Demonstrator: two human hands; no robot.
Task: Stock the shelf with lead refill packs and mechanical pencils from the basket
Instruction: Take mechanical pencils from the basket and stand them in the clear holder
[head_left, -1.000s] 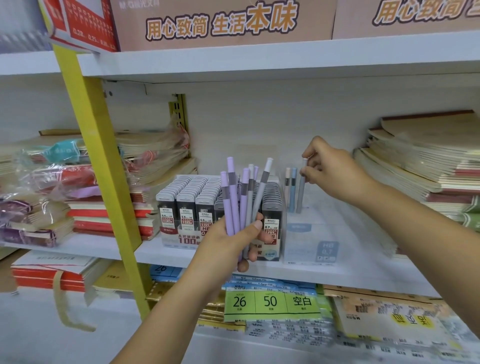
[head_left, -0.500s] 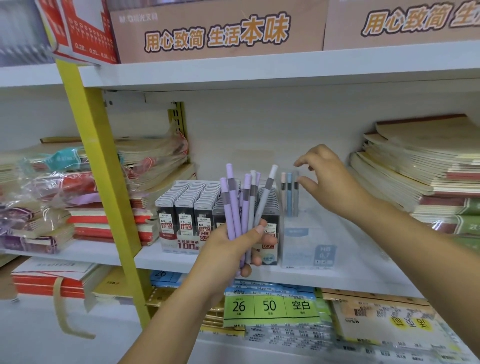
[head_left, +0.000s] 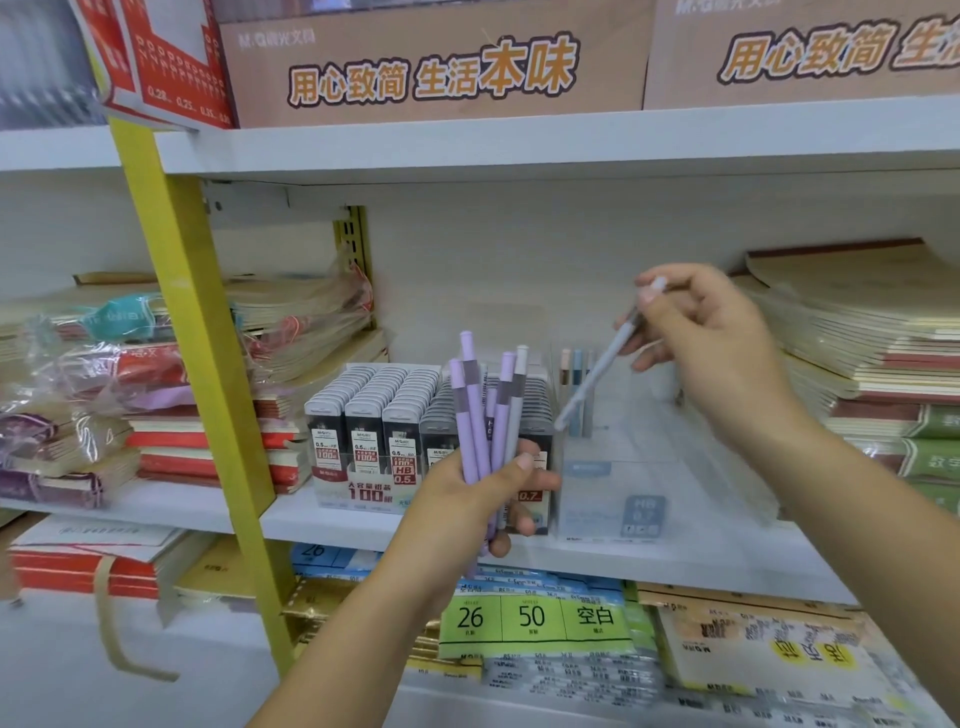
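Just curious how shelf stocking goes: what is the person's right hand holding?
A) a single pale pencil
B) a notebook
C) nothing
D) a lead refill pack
A: the right hand pinches one pale pencil, tilted above the clear box; the left hand holds the purple pencils.

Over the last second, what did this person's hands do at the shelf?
The right hand set a pencil upright at the back of the clear box, let go, drew back, and now pinches another grey pencil, tilted, above the box. The left hand still grips the bunch of purple pencils, which looks one fewer. The lead refill packs stayed put.
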